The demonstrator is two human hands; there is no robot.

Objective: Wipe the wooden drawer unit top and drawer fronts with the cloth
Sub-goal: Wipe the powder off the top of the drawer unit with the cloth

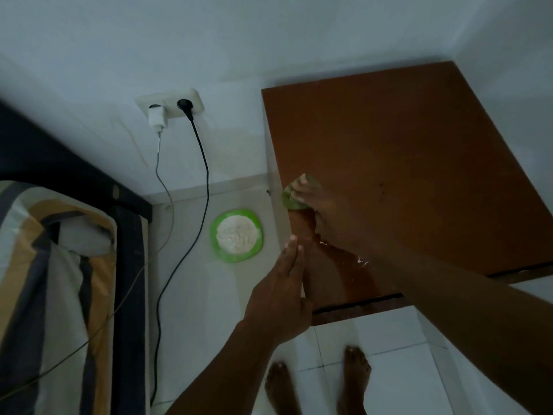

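The brown wooden drawer unit [413,163] stands in the room's corner, seen from above, its flat top filling the right half of the view. My right hand [321,205] presses a green cloth [294,194] onto the top near its left edge. A wet streak with small white specks trails from the cloth toward the front edge. My left hand [284,292] rests flat, fingers together, against the unit's front left corner and holds nothing. The drawer fronts are hidden below the top.
A green plate [217,235] with white powder lies on the floor left of the unit. A wall socket [170,104] holds a white charger and a black plug, with cables hanging down. A bed with striped bedding [45,265] fills the left. My bare feet [317,384] stand on white tiles.
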